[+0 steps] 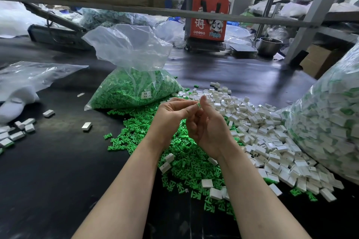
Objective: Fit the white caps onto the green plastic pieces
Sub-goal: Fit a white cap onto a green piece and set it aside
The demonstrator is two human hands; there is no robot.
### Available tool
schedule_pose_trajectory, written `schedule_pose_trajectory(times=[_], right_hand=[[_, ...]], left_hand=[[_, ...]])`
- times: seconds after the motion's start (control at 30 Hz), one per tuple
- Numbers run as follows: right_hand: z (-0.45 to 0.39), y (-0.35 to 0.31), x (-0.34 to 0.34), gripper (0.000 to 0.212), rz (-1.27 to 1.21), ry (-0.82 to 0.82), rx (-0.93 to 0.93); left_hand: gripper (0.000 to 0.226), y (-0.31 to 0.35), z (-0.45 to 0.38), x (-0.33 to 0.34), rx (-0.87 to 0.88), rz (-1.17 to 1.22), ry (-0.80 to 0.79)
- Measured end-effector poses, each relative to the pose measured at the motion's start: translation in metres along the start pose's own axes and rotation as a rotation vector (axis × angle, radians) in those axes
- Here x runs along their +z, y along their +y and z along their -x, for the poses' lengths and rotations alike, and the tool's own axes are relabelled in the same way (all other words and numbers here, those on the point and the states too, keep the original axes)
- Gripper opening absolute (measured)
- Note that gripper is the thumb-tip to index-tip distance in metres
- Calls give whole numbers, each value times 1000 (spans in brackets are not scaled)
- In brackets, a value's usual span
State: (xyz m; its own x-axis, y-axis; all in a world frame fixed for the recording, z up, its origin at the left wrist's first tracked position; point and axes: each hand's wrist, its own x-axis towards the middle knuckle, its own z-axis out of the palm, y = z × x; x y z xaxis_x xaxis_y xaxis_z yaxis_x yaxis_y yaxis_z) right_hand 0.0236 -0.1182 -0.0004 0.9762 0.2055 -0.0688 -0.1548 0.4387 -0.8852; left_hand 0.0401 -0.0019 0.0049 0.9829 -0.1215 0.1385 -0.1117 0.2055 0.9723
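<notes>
Holding one small assembly up between both hands, above the heaps. Left hand (171, 114) curled, fingertips pinched on the piece from its side; right hand (207, 126) curled too, thumb raised and pressing against the same piece. Green plastic piece (198, 105) just visible between the fingertips, a sliver of white beside it; whether the cap was fully seated could not be told. So, both grips clamped on that one piece, neither spread apart.

Loose green pieces (186, 161) heaped on the black table (58, 161) directly under the wrists, loose white caps (262, 132) heaped to the right and touching the green heap along its edge. Clear bag of green pieces (134, 87) standing behind, mouth open; bulging bag of capped pieces (334, 122) at far right. A few finished units (17, 132) scattered at far left.

To do the step well, probably: kept the green piece square to the cap's opening, pushed straight along its length with the thumb, not at a slant. Held by the sides, away from the mating end. Pressed until flush, judged by feel, since fingers hid the joint. Worked over the heaps, so a dropped part stayed near.
</notes>
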Motion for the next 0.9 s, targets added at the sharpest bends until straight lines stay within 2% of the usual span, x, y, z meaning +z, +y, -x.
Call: schedule_pose_trajectory(times=[0.1, 0.2, 0.43, 0.53, 0.63, 0.83, 0.9], right_hand=[[0, -1, 0, 56, 17, -14, 33], [-2, -2, -1, 50, 2, -11, 21], [-5, 1, -6, 48, 180, 35, -47], [-6, 3, -9, 46, 244, 46, -83], [-7, 4, -9, 45, 300, 37, -119], [-5, 3, -9, 60, 358, 10, -180], [-4, 2, -8, 54, 362, -4, -195]], left_hand=[[7, 3, 2, -1, -4, -8, -13], [7, 4, 2, -1, 5, -55, -24], [17, 8, 2, 3, 82, -272, 87], [23, 11, 3, 5, 89, -264, 78], [19, 13, 5, 6, 95, -269, 56], [17, 10, 4, 7, 82, -245, 77], [17, 9, 4, 8, 68, -212, 77]])
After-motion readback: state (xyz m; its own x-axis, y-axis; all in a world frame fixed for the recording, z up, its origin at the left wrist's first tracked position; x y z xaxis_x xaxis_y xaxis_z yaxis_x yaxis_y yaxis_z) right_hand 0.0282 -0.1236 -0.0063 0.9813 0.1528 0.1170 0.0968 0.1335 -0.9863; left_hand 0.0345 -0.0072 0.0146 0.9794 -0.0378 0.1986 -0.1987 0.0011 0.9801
